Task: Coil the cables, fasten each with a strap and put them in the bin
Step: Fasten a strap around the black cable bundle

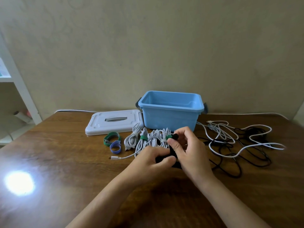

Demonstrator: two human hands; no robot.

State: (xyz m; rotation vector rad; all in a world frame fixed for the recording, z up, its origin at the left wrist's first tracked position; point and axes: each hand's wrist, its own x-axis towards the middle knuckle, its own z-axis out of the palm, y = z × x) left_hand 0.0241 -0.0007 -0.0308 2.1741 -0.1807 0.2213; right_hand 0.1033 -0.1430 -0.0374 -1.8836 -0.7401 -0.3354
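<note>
My left hand (153, 159) grips a bundle of black cable (174, 163) at the table's middle. My right hand (185, 145) pinches a black end (175, 137) of it just above the bundle. Behind my hands lie several coiled white cables (144, 140), each bound with a grey or green strap. An open blue bin (171, 109) stands behind them. Loose white and black cables (238, 142) sprawl to the right. A green strap (111, 138) and a blue strap (116, 147) lie looped to the left of the coils.
The bin's white lid (113, 121) lies flat to the left of the bin. A white shelf unit (18, 89) stands beyond the table's left edge. Glare (19, 182) marks the wooden table (65, 162) at front left. A wall rises behind the table.
</note>
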